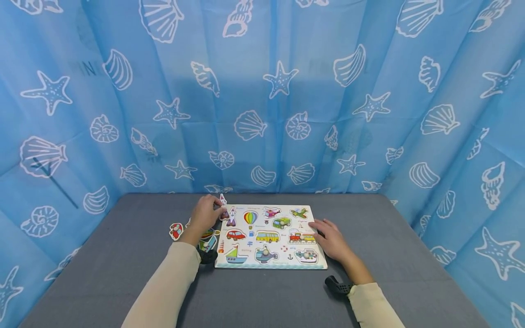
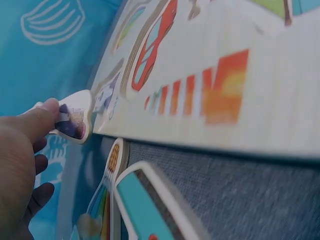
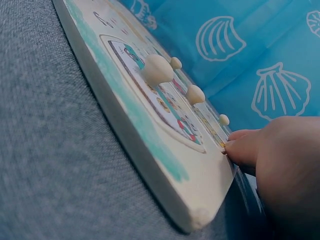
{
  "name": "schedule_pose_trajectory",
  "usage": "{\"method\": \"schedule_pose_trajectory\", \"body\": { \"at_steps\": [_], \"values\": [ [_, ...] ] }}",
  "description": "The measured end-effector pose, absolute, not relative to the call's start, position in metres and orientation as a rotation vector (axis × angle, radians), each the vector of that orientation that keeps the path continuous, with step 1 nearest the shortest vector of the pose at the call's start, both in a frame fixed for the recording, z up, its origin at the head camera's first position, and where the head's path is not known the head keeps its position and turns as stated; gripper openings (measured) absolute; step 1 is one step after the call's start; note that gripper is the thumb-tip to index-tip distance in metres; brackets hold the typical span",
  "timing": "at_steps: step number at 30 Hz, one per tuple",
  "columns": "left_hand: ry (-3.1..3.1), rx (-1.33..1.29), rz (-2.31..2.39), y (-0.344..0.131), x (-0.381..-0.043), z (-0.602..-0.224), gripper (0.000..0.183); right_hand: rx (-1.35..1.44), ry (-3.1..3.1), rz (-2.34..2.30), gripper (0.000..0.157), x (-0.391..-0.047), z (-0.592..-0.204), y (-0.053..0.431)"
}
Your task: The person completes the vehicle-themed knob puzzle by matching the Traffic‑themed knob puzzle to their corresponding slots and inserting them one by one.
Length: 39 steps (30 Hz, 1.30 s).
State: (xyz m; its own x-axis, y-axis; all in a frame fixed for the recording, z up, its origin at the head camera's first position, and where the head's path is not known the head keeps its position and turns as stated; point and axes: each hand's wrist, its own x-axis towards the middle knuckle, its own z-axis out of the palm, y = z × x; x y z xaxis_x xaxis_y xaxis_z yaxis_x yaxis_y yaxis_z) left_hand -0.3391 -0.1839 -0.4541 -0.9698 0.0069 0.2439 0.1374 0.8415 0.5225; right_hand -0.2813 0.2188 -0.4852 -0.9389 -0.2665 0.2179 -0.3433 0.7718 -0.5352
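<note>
My left hand [image 1: 203, 214] pinches a rocket puzzle piece [image 1: 223, 207] between thumb and finger, at the upper left corner of a white wooden puzzle board [image 1: 283, 262]. In the left wrist view, the rocket piece [image 2: 74, 117] is held tilted beside the board, close to the printed rocket [image 2: 106, 94]. My right hand [image 1: 331, 239] rests at the board's right edge, next to the train piece [image 1: 302, 236]. In the right wrist view, its thumb [image 3: 243, 150] touches the board's edge; the other fingers are mostly hidden there.
Loose pieces lie left of the board, among them a red car piece [image 1: 176, 231] and a sailboat-like piece [image 1: 208, 243] partly behind the left wrist. Knobbed pieces such as the ship [image 1: 306, 256] sit in the board. A blue shell-print curtain [image 1: 254, 100] stands behind the grey table [image 1: 262, 300].
</note>
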Motion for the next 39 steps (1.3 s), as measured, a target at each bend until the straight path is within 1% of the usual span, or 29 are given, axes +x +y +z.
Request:
{"method": "schedule_pose_trajectory", "body": {
  "at_steps": [11,23,31,39],
  "values": [
    [-2.768,-0.172,-0.82,-0.172,-0.338,-0.458,0.018,0.476,-2.834,0.899,0.038,-0.282,-0.487,0.218],
    [-2.835,-0.223,-0.616,-0.163,-0.338,-0.457,0.019,0.472,-2.828,0.9,0.038,-0.281,-0.486,0.217],
    [-2.872,-0.219,-0.59,-0.158,-0.337,-0.452,0.014,0.479,-2.825,0.881,0.038,-0.283,-0.486,0.219],
    [-2.961,-0.201,-0.555,-0.153,-0.337,-0.449,0.014,0.479,-2.835,0.872,0.037,-0.282,-0.487,0.219]
  ]
}}
